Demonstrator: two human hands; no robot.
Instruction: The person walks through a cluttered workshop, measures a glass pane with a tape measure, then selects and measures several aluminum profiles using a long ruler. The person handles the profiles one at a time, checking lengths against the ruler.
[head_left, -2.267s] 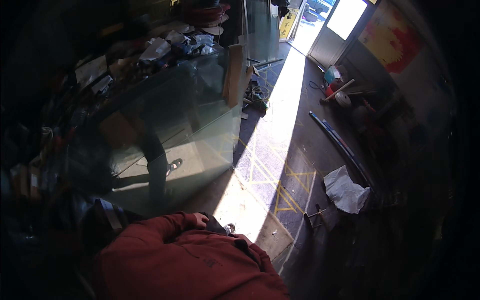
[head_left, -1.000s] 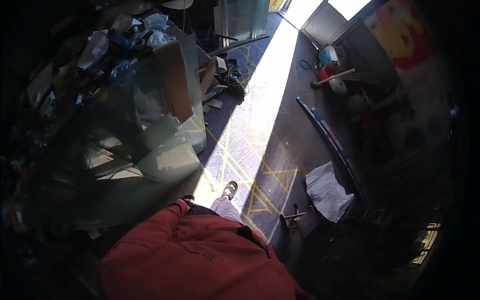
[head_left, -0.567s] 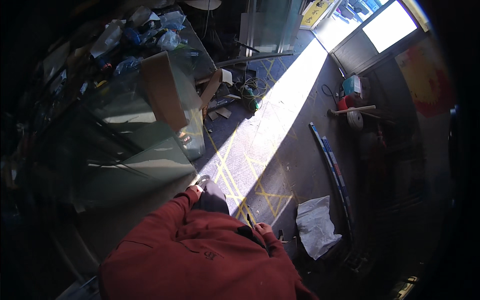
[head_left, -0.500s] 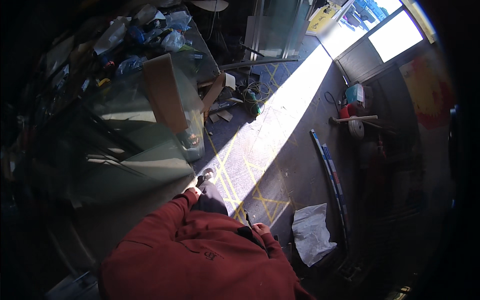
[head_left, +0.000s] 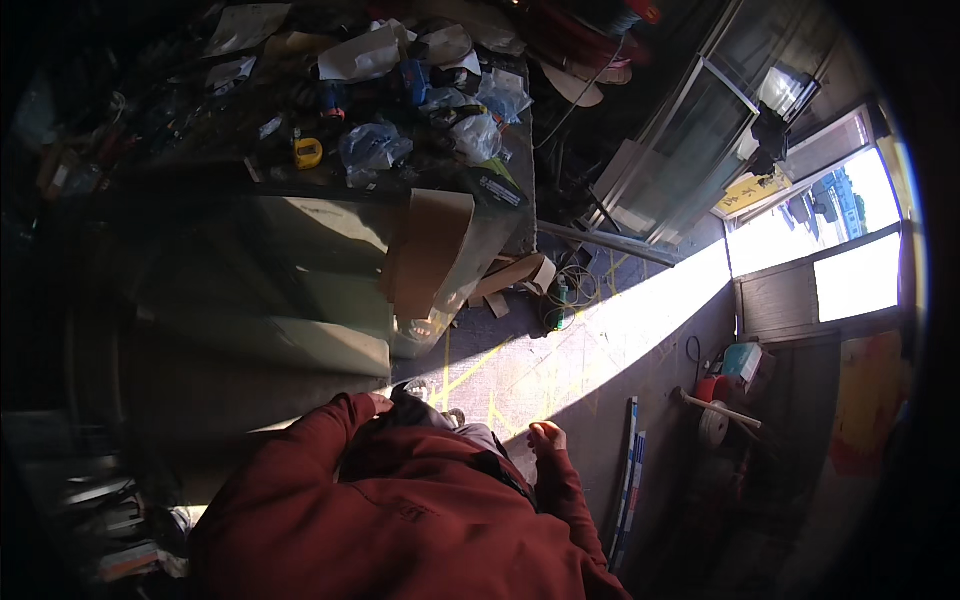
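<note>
Papers point(head_left: 360, 54), plastic bags point(head_left: 374, 148) and a yellow tool point(head_left: 308, 153) crowd a workbench point(head_left: 521, 160), upper left — slender strips point(head_left: 628, 490) lie on the floor point(head_left: 600, 425), lower right.

Dark-red sweatshirt point(head_left: 420, 500) is being worn. Left, glass sheet point(head_left: 335, 290) is being tinted grey-green. Grey floor point(head_left: 590, 440) is being crossed by yellow lines point(head_left: 447, 380). Far right, teal box point(head_left: 742, 362) is being seen.

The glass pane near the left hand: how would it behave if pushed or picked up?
The glass pane is probably stiff, as its broad face shows no sag. It is likely heavy, spreading far wider than the left hand near its edge. Its glossy, reflective surface suggests it could be slippery, and perhaps fragile if knocked.
</note>
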